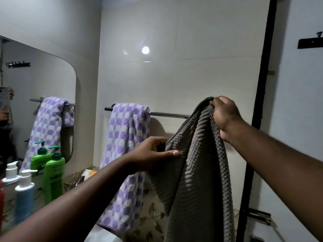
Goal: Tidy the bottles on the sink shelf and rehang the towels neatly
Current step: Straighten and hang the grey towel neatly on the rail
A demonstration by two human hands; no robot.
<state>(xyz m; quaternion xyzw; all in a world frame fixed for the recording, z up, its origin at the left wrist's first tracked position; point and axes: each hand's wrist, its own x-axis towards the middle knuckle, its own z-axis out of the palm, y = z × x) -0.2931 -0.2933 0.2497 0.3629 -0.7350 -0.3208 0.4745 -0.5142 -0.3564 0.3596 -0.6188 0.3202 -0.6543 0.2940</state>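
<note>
A grey ribbed towel point(195, 180) hangs in front of the right end of the chrome towel rail point(167, 114). My right hand point(225, 116) grips its top corner up at rail height. My left hand point(153, 154) pinches the towel's upper edge lower down and to the left, so that edge slopes. A purple and white dotted towel point(125, 154) is draped over the rail's left end. On the shelf at the left stand a green pump bottle point(54, 173) and a blue bottle with a white pump point(24, 196).
A mirror point(35, 102) on the left wall reflects the dotted towel and the bottles. A black vertical frame point(262, 102) runs down the right, with a black hook bar point(309, 43) beyond it. Small items point(89, 173) lie in the shelf corner.
</note>
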